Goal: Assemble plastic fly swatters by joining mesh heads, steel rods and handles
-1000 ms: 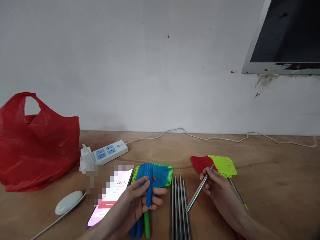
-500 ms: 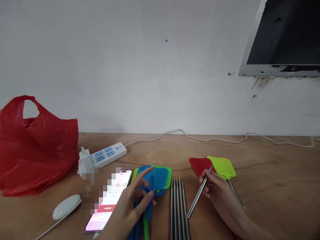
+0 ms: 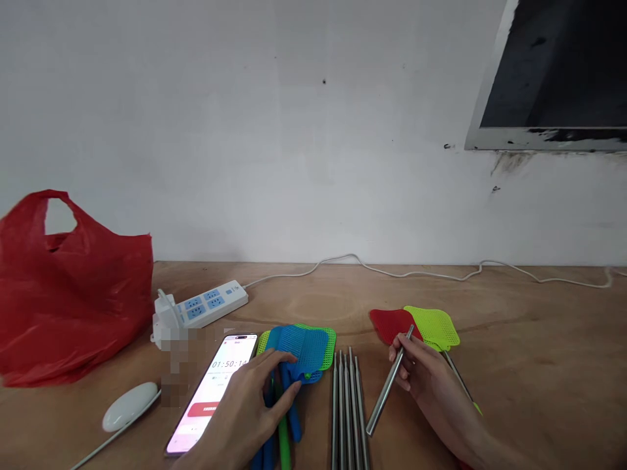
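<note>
My left hand (image 3: 249, 408) lies with its fingers stretched out over the blue and green handles of a pile of plastic fly-swatter heads (image 3: 306, 346) on the wooden table (image 3: 539, 352). It holds nothing that I can see. My right hand (image 3: 426, 378) is closed on a metal rod (image 3: 386, 391), held slanted above the table. Several more metal rods (image 3: 347, 411) lie side by side between my hands. Behind my right hand lie a red fly swatter (image 3: 386, 323) and a yellow-green fly swatter (image 3: 434, 326).
A phone (image 3: 213, 391) with a lit timer screen lies left of my left hand. A white power strip (image 3: 206, 303) with its cable, a white oval device (image 3: 128, 405) and a red plastic bag (image 3: 68, 294) are at the left. A dark window (image 3: 558, 72) is upper right.
My left hand let go of the blue handle it held upright and came down flat onto the pile of handles. My right hand with the rod stayed almost still.
</note>
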`<state>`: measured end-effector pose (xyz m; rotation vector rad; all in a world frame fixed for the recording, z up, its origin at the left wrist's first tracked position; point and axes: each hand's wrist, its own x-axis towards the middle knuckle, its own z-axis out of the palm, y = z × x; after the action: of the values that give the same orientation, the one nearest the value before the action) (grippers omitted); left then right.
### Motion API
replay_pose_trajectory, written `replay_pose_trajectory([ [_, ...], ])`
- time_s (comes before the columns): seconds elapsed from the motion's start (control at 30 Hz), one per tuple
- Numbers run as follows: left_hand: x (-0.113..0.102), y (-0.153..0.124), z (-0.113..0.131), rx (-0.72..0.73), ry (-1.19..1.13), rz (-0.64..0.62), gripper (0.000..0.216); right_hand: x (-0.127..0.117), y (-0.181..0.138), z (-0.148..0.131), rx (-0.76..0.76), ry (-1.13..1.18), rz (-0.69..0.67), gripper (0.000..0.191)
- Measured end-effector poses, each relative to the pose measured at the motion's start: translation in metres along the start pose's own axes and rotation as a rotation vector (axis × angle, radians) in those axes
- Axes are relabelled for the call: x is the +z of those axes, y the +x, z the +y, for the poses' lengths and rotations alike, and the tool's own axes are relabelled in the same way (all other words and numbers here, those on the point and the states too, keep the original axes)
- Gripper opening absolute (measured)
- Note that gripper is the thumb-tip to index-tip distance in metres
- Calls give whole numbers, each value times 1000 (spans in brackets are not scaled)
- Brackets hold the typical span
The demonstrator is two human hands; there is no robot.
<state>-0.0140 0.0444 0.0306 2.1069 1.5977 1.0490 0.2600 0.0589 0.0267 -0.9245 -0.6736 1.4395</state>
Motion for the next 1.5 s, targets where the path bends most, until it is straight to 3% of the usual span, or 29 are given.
replay_pose_trajectory([
  [0.33,6,-6,-17,97,88,-14,34,1,-1,2,-29,-61,-38,33],
  [0.53,3,-7,1,166,17,11,23,-5,5,7,-158,-438,-67,48],
  [0.67,-3,-7,7,279,15,-179,19,-10,9,12,-223,-672,-127,50],
  [0.9,-5,-8,15,382,94,-432,20,-14,8,13,-468,-1021,-172,30],
  [1.0,-5,-8,22,409,53,-464,20,-13,6,15,-473,-1160,-232,6],
  [1.17,-8,-10,35,434,0,-460,24,-11,1,19,-527,-1346,-289,15],
  [1.5,-5,-8,40,453,-29,-520,39,-13,1,18,-529,-1304,-307,12],
])
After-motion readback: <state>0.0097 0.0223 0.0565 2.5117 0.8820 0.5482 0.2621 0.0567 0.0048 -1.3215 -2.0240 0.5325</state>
